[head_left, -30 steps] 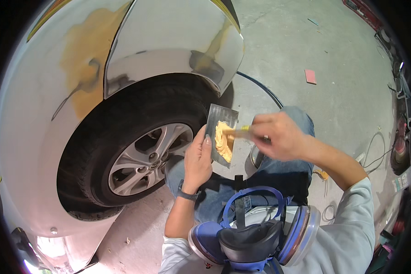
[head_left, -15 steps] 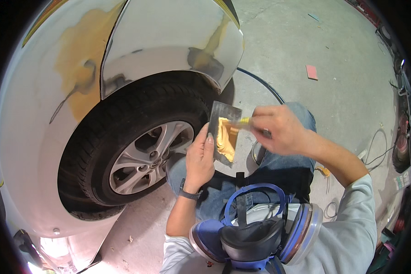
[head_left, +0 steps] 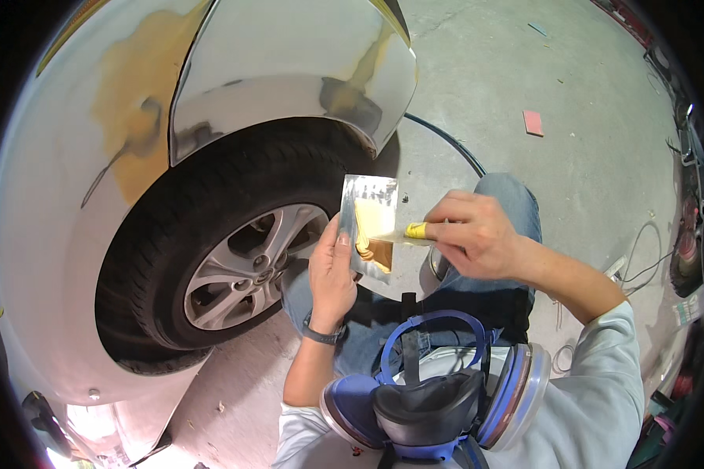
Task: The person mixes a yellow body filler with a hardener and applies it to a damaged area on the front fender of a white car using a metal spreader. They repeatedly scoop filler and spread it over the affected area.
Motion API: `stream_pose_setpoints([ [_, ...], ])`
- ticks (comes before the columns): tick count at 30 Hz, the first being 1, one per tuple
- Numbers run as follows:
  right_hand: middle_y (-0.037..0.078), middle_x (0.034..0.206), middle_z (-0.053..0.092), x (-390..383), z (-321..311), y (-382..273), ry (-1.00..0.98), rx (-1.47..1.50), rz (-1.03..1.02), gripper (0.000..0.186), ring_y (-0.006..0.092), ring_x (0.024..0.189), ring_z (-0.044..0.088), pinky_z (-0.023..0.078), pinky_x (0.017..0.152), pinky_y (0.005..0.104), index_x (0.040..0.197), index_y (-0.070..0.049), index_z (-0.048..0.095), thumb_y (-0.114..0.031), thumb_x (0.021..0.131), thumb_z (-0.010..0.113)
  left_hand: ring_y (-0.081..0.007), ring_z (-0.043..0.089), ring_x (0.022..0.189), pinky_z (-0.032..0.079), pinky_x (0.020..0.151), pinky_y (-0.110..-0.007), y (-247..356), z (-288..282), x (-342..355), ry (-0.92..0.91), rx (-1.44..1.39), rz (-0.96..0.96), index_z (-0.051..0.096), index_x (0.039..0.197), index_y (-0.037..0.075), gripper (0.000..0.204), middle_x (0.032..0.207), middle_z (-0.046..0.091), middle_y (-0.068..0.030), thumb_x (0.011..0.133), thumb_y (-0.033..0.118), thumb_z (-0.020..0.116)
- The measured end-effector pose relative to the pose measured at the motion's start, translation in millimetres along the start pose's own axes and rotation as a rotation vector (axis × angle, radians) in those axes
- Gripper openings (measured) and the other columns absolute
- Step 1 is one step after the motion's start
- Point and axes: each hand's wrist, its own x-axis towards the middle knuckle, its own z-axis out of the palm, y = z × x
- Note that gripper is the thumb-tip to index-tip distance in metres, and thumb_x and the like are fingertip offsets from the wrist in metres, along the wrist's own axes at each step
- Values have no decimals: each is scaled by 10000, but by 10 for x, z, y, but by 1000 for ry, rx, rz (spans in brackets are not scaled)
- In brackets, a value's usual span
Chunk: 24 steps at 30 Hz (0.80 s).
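Note:
My left hand (head_left: 332, 273) grips a flat metal plate (head_left: 371, 186) by its left edge, thumb on top. Yellow-orange putty (head_left: 371, 217) lies in a thick smear across the plate's middle. Between the fingers of my right hand (head_left: 477, 233) is a thin-bladed putty spreader (head_left: 399, 238), its tip in the putty. Something yellow shows at the fingertips beside the blade; whether it belongs to the spreader I cannot tell. Left of the plate stands a white car body (head_left: 258, 59) with sanded tan and grey patches (head_left: 129, 102).
The car's tire (head_left: 145, 273) and silver wheel (head_left: 262, 273) are close to my left arm. A respirator (head_left: 430, 406) hangs at my chest. A dark hose (head_left: 450, 141) curves behind my knee. A pink pad (head_left: 533, 123) lies on the concrete floor; cables (head_left: 645, 254) and clutter line the right side.
The plate has shifted slightly left and tilted, so it now shines. My right hand has moved a little lower, and the spreader has reshaped the putty.

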Motion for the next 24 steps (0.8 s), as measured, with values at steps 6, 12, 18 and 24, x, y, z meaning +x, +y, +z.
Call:
stream_pose_setpoints([
  [6, 152, 1084, 714, -137, 155, 145, 115, -111, -320, 179, 322, 1054, 679, 535, 1090, 592, 883, -32, 767, -52, 709, 729, -163, 681, 1160, 552, 982, -292, 108, 177, -255, 53, -402, -95, 455, 1531, -67, 493, 1369, 662, -137, 1127, 213, 491],
  [12, 150, 1135, 705, -256, -98, 377, 24, -225, -314, 241, 326, 1100, 689, 537, 1085, 600, 921, -15, 755, -111, 701, 737, -183, 674, 1201, 546, 1030, -320, 71, -12, -292, 86, -362, -112, 455, 1526, -71, 477, 1396, 650, -157, 1121, 177, 504],
  [18, 88, 938, 714, -235, -37, 236, 317, 381, 609, 250, 198, 838, 689, 569, 856, 342, 1151, 18, 702, -9, 902, 695, -109, 675, 1124, 539, 880, -212, -15, -9, -224, 42, -168, 20, 489, 1516, -79, 468, 1340, 685, -109, 1128, 182, 510],
  [24, 62, 1163, 724, -97, 365, 220, 154, 483, 855, 499, 86, 1029, 617, 519, 930, 277, 1427, 98, 569, -152, 1009, 678, -66, 612, 1006, 462, 747, -166, -28, 219, -104, -73, -36, 28, 498, 1513, -81, 503, 1308, 674, -80, 1123, 237, 488],
])
